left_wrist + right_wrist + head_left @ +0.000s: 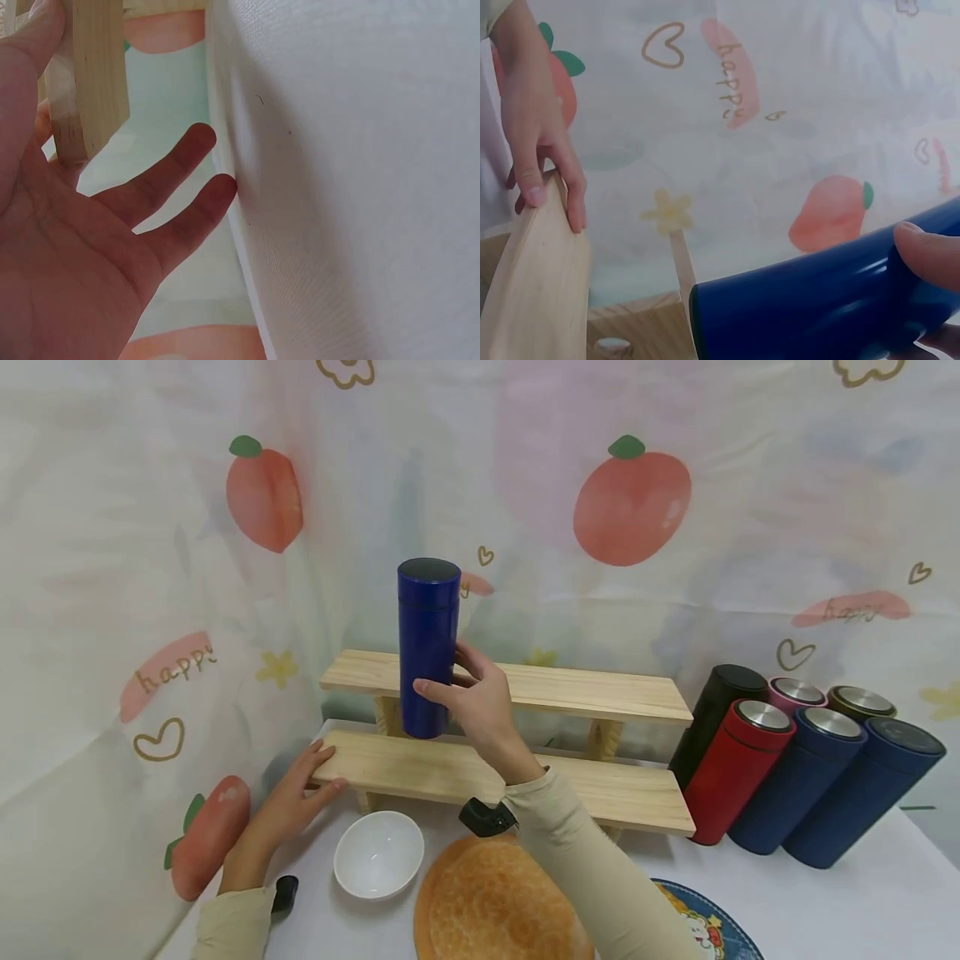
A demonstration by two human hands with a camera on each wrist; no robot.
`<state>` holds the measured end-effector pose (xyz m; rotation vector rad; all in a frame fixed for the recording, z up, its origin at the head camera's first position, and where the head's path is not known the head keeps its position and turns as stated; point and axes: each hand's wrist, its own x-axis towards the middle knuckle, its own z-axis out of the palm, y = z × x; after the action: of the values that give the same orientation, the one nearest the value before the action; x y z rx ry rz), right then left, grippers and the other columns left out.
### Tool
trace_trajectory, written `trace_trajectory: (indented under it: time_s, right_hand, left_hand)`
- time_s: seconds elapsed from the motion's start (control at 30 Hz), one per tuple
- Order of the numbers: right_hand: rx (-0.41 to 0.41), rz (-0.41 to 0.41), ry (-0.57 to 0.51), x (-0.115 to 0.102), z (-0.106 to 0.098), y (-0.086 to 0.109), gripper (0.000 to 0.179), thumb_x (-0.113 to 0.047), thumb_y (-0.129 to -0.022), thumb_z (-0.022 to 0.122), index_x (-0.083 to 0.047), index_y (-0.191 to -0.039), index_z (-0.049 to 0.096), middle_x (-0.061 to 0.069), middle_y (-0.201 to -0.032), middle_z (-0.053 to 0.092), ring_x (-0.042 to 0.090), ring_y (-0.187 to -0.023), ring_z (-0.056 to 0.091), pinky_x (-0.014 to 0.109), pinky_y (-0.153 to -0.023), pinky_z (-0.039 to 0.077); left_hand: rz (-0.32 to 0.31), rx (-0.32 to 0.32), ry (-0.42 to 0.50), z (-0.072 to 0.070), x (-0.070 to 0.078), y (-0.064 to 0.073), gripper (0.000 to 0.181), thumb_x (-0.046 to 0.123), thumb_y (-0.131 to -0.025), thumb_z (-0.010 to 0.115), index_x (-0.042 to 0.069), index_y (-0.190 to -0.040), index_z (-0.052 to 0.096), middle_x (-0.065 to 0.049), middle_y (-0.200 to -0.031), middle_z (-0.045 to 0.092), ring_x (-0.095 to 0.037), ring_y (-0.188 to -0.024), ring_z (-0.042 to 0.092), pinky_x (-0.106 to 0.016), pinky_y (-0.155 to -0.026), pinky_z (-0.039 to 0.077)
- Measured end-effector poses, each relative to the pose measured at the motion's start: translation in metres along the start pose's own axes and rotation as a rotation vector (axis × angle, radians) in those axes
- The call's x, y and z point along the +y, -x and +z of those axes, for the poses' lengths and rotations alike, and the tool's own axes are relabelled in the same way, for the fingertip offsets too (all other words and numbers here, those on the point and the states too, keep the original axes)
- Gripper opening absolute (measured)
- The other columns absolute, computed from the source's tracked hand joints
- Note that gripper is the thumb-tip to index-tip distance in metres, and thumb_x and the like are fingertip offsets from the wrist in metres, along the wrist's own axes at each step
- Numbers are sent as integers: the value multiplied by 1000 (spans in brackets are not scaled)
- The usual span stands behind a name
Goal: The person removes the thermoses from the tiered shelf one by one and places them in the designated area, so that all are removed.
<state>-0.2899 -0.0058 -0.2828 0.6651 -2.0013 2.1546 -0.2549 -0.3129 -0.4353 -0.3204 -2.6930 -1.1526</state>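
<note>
My right hand (480,697) grips a dark blue thermos (428,647) round its lower half, thumb on the front. Upright, the thermos is held in front of the upper board of a two-step wooden shelf (592,693), its base overlapping the lower board in the head view. The right wrist view shows the blue thermos (817,300) lengthwise, with the thumb across it. My left hand (292,797) holds the left end of the lower board (420,768), thumb and index finger on either side. Two other fingers (169,169) of that hand stretch out beside the board.
Several thermoses stand at the shelf's right end, among them a red one (738,777) and a black one (716,718). A white bowl (378,856), a round pancake-patterned mat (502,902) and a blue patterned plate (712,922) lie in front. Printed cloth (480,485) hangs behind.
</note>
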Motion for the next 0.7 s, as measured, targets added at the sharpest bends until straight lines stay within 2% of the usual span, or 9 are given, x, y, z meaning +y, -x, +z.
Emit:
trace_trajectory:
  time_s: [0.1, 0.2, 0.33, 0.5, 0.7]
  right_hand:
    - [16, -2, 0, -1, -9, 9, 70, -8, -89, 85, -9, -154, 57, 10, -150, 62, 36, -126, 65, 56, -101, 56]
    - [21, -1, -4, -3, -19, 18, 69, -7, -89, 85, -9, -153, 58, 10, -149, 62, 37, -127, 64, 58, -104, 54]
    - [13, 6, -7, -4, -33, 31, 69, -6, -89, 84, -9, -153, 58, 10, -149, 63, 37, -127, 64, 57, -105, 53]
    - [6, 20, 5, -4, -51, 45, 72, -6, -89, 85, -10, -155, 56, 10, -149, 62, 36, -128, 64, 56, -105, 53]
    - [39, 35, 44, -1, -73, 61, 73, -5, -89, 84, -9, -156, 54, 12, -149, 62, 36, -128, 64, 55, -104, 54]
  left_hand:
    - [-9, -3, -11, 0, 0, 1, 70, 30, -106, 69, -3, -161, 39, -31, -171, 20, -57, -153, 23, -74, -116, 31]
    - [-9, 3, -15, 1, -1, 1, 70, 30, -106, 69, -2, -161, 40, -31, -171, 20, -57, -153, 24, -74, -115, 33]
    - [-2, 1, -7, 1, -2, 1, 70, 29, -106, 70, -3, -161, 40, -31, -171, 21, -56, -151, 28, -72, -114, 37]
    - [-9, -7, -6, 0, -2, 1, 71, 30, -106, 70, -2, -161, 40, -31, -171, 20, -57, -151, 29, -73, -113, 36]
    - [-12, -19, -24, 0, -1, 0, 71, 32, -106, 70, -2, -161, 39, -31, -171, 19, -58, -152, 27, -73, -113, 37]
